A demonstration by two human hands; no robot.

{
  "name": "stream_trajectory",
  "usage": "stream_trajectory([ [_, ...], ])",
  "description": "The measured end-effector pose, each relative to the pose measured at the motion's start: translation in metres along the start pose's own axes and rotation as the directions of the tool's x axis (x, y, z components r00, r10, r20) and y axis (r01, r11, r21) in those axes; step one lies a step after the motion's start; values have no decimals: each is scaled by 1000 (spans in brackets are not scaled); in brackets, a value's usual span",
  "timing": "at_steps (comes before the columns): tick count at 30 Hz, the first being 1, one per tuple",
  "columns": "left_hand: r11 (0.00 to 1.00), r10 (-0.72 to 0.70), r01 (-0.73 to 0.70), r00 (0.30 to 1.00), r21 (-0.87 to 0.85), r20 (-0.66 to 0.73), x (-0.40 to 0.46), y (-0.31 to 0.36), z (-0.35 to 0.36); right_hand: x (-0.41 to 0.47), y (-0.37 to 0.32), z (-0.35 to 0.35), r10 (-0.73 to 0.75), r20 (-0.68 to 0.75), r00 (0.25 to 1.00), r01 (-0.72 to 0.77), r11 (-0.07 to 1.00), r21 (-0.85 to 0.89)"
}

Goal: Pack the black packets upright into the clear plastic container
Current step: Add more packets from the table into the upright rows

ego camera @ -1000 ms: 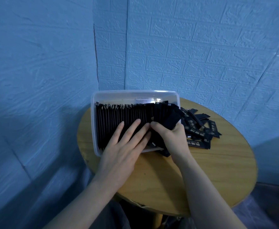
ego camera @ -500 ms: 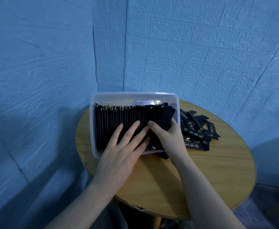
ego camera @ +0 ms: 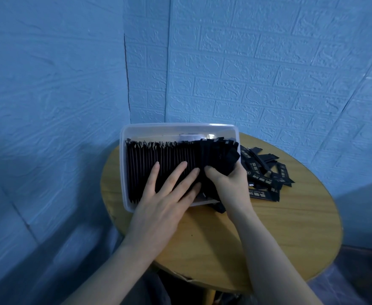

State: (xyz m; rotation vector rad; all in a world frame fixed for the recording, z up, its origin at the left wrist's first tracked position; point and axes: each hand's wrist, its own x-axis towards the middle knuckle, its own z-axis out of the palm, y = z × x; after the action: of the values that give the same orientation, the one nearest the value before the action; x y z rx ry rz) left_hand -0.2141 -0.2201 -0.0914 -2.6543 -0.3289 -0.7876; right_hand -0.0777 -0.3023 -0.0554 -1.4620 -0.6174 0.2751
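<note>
A clear plastic container (ego camera: 123, 164) stands on the round wooden table (ego camera: 279, 227), holding a long row of upright black packets (ego camera: 158, 155). My left hand (ego camera: 165, 199) lies flat with straight fingers pressing on the tops of that row. My right hand (ego camera: 227, 183) grips a bunch of black packets (ego camera: 220, 157) at the container's right end, thumb on the left side of the bunch. A loose pile of black packets (ego camera: 266, 177) lies on the table just right of the container.
Blue textured walls close in behind and to the left of the table. A black packet (ego camera: 219, 208) sticks out below the container's front edge by my right wrist. Bare wood spreads across the table's front and right.
The bunch in my right hand has been pushed down and leftward against the row; it now stands more upright. My left hand has stayed pressed on the row.
</note>
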Motion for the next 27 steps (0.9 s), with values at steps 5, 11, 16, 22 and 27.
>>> stream_trajectory([
  [5, 1000, -3, 3, 1000, 7, 27, 1, 0, -1, -1, 1, -2, 1, 54, 999, -1, 1000, -13],
  [11, 1000, -7, 7, 1000, 15, 23, 1, 1, -3, -2, 0, -5, 31, 71, 997, -33, 999, 23],
  [16, 1000, 16, -17, 1000, 26, 23, 2, 2, -3, 0, 0, -4, 66, 72, 995, -66, 998, -7],
  [22, 1000, 10, -10, 1000, 18, 24, 1, 1, -3, 0, 1, 0, -15, 62, 998, 17, 999, -33],
  [27, 1000, 11, -11, 1000, 21, 14, 3, 2, 0, 2, -1, -1, 1, 73, 997, 3, 998, -55],
])
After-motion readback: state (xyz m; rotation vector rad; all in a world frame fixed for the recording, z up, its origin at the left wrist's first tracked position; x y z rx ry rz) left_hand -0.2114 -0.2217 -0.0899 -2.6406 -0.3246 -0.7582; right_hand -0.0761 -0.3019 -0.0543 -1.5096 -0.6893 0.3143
